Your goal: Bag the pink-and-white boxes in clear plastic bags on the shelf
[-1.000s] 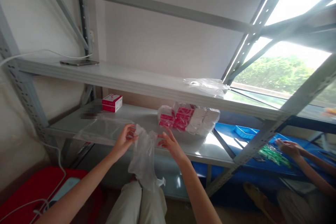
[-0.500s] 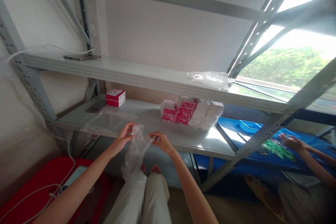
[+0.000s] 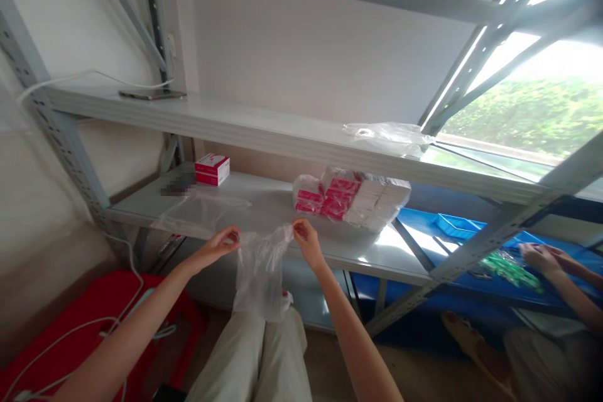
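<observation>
On the left I could see a red plastic stool (image 3: 80,326) with a white cable across it. A flat, clear plastic bag (image 3: 195,215) lay on the grey metal lower shelf (image 3: 266,204), just in front of a pink-and-white cardboard box (image 3: 211,169). The left hand (image 3: 222,244) pinched one top corner of a crumpled, translucent plastic bag (image 3: 259,279), which hung above the person's knees at the shelf's front edge; the right hand (image 3: 305,237) gripped the other corner. Behind it sat pink and white boxes in clear wrap (image 3: 351,200).
</observation>
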Available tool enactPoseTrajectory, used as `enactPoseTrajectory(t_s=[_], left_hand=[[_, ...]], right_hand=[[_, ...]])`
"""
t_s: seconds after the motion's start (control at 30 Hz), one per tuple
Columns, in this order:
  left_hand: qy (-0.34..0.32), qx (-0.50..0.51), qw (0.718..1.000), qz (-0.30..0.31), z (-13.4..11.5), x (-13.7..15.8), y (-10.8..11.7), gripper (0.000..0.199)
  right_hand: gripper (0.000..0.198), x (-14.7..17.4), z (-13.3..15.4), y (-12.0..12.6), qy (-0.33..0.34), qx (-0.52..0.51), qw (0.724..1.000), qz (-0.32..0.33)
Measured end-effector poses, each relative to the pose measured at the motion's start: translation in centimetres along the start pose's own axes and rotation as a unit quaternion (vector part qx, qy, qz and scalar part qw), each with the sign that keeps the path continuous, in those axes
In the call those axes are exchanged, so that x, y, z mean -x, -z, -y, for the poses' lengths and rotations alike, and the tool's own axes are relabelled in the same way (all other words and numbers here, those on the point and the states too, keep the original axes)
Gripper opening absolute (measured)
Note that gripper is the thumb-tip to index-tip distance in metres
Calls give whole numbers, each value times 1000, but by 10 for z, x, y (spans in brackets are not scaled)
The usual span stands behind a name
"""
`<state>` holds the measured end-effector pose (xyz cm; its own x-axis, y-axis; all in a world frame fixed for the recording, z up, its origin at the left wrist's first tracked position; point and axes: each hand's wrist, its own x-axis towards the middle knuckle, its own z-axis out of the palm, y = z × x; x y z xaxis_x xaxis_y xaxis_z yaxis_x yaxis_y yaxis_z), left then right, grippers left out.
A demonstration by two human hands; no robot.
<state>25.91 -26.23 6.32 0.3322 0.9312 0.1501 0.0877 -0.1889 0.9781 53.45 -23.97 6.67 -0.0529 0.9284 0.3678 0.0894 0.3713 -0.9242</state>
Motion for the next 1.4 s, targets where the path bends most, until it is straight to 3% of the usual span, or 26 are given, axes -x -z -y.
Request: enactPoseTrajectory(t_s=[0.23, 0.4, 0.57, 0.73, 0.9, 1.0, 1.13, 1.23, 1.4], left_hand=[[-43, 41, 998, 18, 10, -7, 5, 33], [-40, 76, 996, 27, 18, -13, 6, 36], [-37, 86, 996, 13, 24, -18, 7, 42], [-28, 107, 994, 0, 26, -27, 12, 39], [1, 80, 996, 34, 23, -45, 23, 28], [-25, 37, 998, 37, 14, -62, 26, 19], [-95, -12, 994, 52, 0, -82, 17, 13], [-111, -6, 990, 87, -10, -90, 4, 18], [-89, 49, 989, 111, -26, -88, -19, 25]], right_hand=[[11, -5, -6, 12, 19, 2, 999, -37], [16, -9, -9, 19, 17, 22, 997, -74], [17, -16, -8, 26, 17, 18, 997, -70], [14, -24, -6, 37, -23, -40, 999, -16], [19, -36, -6, 45, -81, -167, 981, -47], [22, -43, -7, 48, -80, -187, 978, -49], [24, -47, -9, 42, -91, -126, 987, -29], [30, -48, -5, 33, -74, -65, 995, 4], [44, -48, 10, 17, -34, 50, 987, 147]])
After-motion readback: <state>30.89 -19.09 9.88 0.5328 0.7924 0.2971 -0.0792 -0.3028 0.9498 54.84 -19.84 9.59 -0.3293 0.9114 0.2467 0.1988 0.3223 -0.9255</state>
